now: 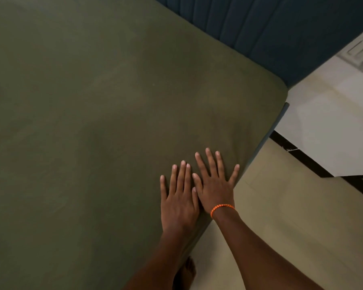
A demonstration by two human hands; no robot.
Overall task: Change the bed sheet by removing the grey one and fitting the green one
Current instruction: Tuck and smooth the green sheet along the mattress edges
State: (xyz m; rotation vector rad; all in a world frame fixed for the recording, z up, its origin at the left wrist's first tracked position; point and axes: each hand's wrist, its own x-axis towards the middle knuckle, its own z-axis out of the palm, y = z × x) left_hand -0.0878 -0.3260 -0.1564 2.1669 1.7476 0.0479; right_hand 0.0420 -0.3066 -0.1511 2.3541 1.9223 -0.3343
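The green sheet (96, 126) covers the whole top of the bed and is drawn over the rounded corner by the blue headboard (281, 32), lying smooth apart from a few shallow folds. Both hands lie flat on it near the bed's right edge, side by side and touching. The left hand (179, 198) has its fingers (181, 174) straight and close together, palm down, grasping nothing. The right hand (215, 185) has its fingers spread wide and released, the little finger reaching just to the edge of the sheet, and its thumb lies against the left hand. An orange band (221, 208) circles the right wrist. A bare foot (186, 273) stands on the beige floor (291, 227) close beside the bed. A white wall (333, 114) rises beyond the headboard.
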